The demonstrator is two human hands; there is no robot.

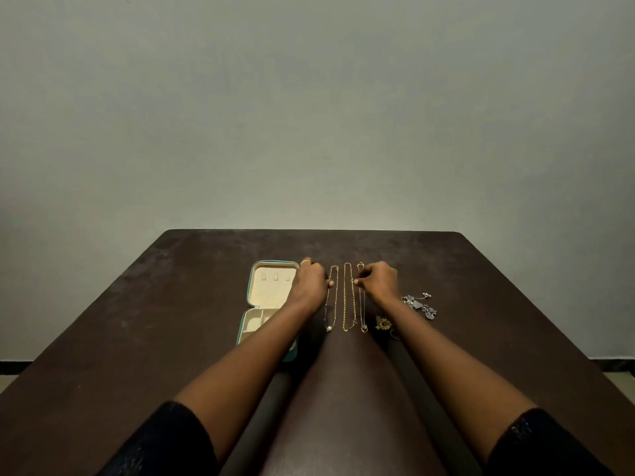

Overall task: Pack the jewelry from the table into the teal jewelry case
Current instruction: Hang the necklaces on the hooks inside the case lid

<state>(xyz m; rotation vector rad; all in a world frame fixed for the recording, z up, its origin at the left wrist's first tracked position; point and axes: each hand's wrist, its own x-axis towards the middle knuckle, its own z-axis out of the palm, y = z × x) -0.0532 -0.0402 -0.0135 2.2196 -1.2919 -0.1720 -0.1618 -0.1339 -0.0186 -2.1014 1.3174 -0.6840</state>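
Observation:
The teal jewelry case (252, 290) lies open on the dark table, cream lining up, its lid half farther away and its compartment half nearer. Three thin gold necklaces lie stretched out side by side to its right: the left one (332, 304), the middle one (349, 297) and the right one (362, 310). My left hand (311, 280) rests fingers curled at the case's right edge, its fingertips touching the left necklace. My right hand (378, 281) pinches the upper part of the right necklace. Silver floral pieces (421, 305) and a small gold brooch-like piece (383, 323) lie right of my right forearm.
The dark brown table (481, 304) stands against a plain grey wall. My forearms cross the near half of the table and cover part of the case's lower half. A strip of floor shows at both sides.

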